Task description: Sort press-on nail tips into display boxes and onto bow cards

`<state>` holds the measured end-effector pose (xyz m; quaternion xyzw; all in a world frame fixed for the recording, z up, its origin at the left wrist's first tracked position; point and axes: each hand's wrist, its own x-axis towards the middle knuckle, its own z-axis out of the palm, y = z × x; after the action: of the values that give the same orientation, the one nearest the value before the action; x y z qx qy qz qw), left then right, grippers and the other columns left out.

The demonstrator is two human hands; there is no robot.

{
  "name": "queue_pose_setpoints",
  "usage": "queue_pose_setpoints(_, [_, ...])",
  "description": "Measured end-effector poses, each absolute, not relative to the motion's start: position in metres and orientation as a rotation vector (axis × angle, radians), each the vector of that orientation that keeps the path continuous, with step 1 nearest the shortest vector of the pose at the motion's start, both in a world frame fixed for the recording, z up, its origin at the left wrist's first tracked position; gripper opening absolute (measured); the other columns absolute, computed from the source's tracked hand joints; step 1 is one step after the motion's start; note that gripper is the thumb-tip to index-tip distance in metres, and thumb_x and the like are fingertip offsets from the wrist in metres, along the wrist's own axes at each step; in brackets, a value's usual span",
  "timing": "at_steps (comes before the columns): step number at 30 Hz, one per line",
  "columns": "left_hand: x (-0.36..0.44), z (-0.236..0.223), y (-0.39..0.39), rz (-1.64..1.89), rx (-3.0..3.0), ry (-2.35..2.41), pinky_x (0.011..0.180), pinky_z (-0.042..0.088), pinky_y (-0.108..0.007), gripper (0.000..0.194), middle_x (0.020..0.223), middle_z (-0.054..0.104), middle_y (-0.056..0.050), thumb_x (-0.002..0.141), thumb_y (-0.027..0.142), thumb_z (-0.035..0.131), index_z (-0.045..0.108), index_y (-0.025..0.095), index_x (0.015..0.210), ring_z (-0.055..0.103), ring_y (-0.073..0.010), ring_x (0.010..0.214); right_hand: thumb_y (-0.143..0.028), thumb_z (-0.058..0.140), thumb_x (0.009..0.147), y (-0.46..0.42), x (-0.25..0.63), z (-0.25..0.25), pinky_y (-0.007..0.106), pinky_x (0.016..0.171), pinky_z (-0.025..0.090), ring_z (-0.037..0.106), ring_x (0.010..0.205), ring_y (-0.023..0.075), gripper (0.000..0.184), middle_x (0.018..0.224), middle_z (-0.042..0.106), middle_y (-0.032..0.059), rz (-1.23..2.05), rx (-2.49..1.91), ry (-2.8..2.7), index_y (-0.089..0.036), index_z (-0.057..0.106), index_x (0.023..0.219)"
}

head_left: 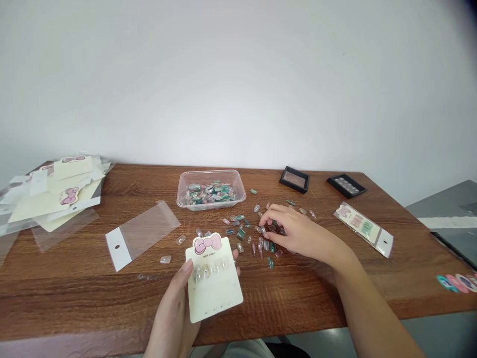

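My left hand (172, 307) holds a cream card with a pink bow top (215, 284) upright near the table's front edge, its thumb along the card's left side. Several glossy press-on nails sit in a row on the card. My right hand (300, 234) reaches over loose press-on nails (257, 237) scattered on the wooden table (74, 298). Its fingertips are down among the nails, and the hand hides some of them. I cannot tell whether those fingers hold a nail.
A clear plastic tub (208, 174) of nails stands at the back. To the left lie a clear cellophane bag (143, 233) and a pile of cards and bags (55, 194). Black nail cases (294, 179) and a bagged nail card (363, 229) lie to the right.
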<state>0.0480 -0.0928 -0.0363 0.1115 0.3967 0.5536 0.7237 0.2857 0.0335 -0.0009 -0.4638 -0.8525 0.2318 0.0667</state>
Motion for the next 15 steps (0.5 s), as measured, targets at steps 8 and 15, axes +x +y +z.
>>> queue_pose_setpoints(8, [0.045,-0.037,-0.092,1.234,0.210,0.874,0.105,0.051,-0.052,0.060,0.118,0.079,-0.012,0.091,0.057,0.062,0.063,0.023,0.141,0.072,-0.0380,0.113,-0.031,0.074,0.085,0.028,0.292,0.002,0.035,0.078,0.044,0.060,0.089,0.0231,0.017,0.094,0.065,0.0021,0.843,-1.429,-2.615,-0.024,0.066,0.098])
queue_pose_setpoints(15, [0.046,-0.034,-0.092,1.268,0.142,0.773,0.102,0.052,-0.047,0.068,0.125,0.075,-0.017,0.097,0.044,0.058,0.041,0.017,0.156,0.071,-0.0362,0.115,-0.024,0.071,0.085,0.018,0.284,0.004,0.035,0.081,0.045,0.061,0.096,0.0250,0.010,0.102,0.068,0.0034,0.650,-1.507,-2.707,-0.022,0.066,0.093])
